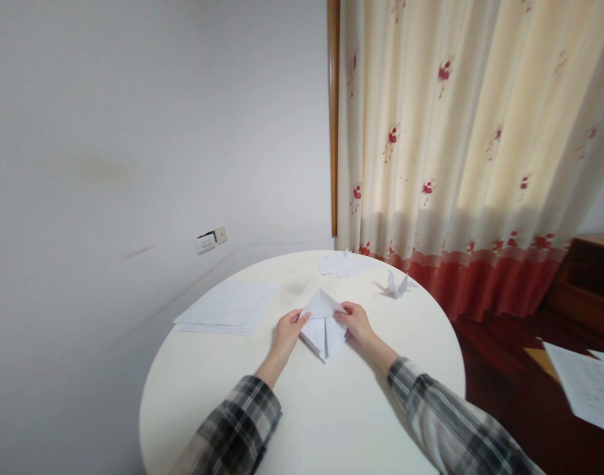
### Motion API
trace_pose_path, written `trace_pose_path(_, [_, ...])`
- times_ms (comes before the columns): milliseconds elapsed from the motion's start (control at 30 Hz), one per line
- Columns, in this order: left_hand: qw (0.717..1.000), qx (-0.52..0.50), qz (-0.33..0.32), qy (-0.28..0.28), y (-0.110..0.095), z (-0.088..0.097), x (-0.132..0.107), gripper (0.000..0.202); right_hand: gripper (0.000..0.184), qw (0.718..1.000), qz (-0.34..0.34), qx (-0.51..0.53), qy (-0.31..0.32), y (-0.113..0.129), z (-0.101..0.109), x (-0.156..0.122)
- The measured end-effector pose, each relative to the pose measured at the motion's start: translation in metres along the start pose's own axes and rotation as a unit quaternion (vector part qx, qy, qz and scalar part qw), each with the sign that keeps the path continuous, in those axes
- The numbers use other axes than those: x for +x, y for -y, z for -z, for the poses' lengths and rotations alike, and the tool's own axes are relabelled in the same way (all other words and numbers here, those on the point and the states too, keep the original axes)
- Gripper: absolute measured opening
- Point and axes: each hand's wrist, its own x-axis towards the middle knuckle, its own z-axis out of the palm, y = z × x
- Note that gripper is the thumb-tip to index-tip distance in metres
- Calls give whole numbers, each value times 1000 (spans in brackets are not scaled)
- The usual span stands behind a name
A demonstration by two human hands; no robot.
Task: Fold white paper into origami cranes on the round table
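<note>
A sheet of white paper folded into a diamond shape [322, 307] is held just above the middle of the round white table [302, 422]. Its top flap forms a triangle, and below it a seam runs down to the lower point. My left hand [288, 330] pinches the left corner between thumb and fingers. On the opposite corner, my right hand [355, 320] is closed the same way. The fingertips behind the paper are partly hidden.
A stack of white paper [227, 307] lies on the table's left. A folded paper crane [395, 285] stands at the right, and paper pieces [344, 265] lie at the far edge. Beyond are a wall with a socket [206, 244] and a flowered curtain [430, 165].
</note>
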Motion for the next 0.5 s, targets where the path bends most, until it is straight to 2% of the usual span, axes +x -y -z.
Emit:
trace_pose_path(300, [1000, 18, -1, 21, -2, 0, 0, 36, 13, 999, 9, -43, -9, -5, 2, 3])
trace_pose_path(500, [999, 40, -4, -8, 2, 2, 1, 35, 16, 1000, 16, -16, -1, -9, 2, 6])
